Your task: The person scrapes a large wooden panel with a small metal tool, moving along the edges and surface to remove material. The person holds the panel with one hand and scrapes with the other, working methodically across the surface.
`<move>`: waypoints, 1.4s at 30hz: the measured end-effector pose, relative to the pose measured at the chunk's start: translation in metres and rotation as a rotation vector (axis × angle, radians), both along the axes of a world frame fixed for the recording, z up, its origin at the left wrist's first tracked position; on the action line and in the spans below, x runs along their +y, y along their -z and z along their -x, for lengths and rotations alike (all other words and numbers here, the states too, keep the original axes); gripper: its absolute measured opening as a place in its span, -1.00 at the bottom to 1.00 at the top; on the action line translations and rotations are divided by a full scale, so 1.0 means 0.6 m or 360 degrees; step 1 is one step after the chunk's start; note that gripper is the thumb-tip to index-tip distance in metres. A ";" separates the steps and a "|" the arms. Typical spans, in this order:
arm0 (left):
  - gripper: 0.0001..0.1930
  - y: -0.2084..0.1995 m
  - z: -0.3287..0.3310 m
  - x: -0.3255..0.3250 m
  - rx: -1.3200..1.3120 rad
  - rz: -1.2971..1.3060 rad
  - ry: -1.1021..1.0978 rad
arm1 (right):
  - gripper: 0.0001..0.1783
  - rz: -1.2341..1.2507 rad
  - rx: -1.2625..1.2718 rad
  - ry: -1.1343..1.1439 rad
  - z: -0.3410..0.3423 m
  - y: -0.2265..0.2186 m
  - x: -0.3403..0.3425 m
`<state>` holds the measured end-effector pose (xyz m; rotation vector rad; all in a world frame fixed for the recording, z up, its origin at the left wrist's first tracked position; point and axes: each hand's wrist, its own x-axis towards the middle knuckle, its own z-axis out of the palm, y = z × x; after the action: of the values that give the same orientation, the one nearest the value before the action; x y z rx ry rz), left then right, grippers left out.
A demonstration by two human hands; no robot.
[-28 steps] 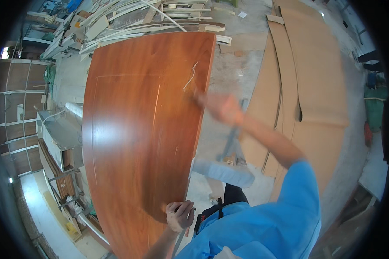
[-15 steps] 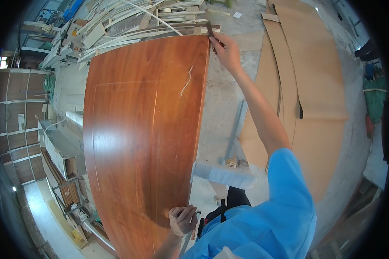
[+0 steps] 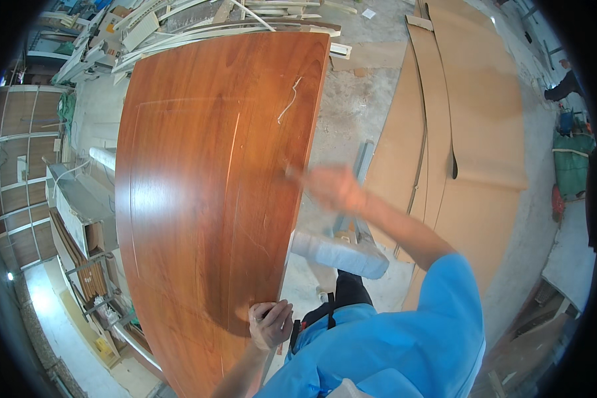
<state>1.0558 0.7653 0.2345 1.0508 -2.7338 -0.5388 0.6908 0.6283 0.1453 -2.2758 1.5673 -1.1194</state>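
A large reddish-brown wooden panel (image 3: 179, 219) with a glossy face lies in front of me. A pale curled strand (image 3: 290, 101) rests on it near the far right corner. My right hand (image 3: 333, 188), smeared by motion, is over the panel's right edge about midway along. From its closed fingers a thin flat strip (image 3: 289, 172) sticks out toward the panel, too blurred to make out further. My left hand (image 3: 270, 325) is closed, fingers curled, against the near right edge of the panel. What lies inside those fingers is hidden.
A plastic-wrapped roll or padded bar (image 3: 341, 255) juts from under the panel toward my legs. Large brown sheets (image 3: 481, 126) cover the floor at right. Piled pale trim strips (image 3: 199, 30) lie beyond the far edge. A metal-framed rack with boards (image 3: 79, 259) stands at left.
My right hand has left the panel's far right corner, where it pinched a dark flat strip, and come nearer along the right edge. My left hand stays at the near edge.
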 end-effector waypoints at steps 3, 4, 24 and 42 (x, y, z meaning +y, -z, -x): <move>-0.70 -0.001 0.002 -0.003 0.0011 0.0020 0.0012 | -0.40 0.0168 0.0059 -0.0277 -0.030 -0.069 0.034; -0.70 -0.003 0.001 -0.002 0.0018 0.0025 0.0003 | -0.43 0.0141 0.0069 -0.0165 -0.015 -0.087 0.014; -0.73 -0.015 0.006 0.000 0.0018 0.0030 -0.0015 | -0.38 0.0020 0.0175 -0.0191 -0.043 -0.065 0.047; -0.75 -0.002 -0.001 0.003 0.0133 0.0067 -0.0020 | -0.61 0.0191 -0.0232 0.0422 -0.075 -0.055 0.042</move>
<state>1.0565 0.7673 0.2355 1.0110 -2.6526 -0.5089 0.7356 0.6533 0.1783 -2.0420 1.8260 -1.4450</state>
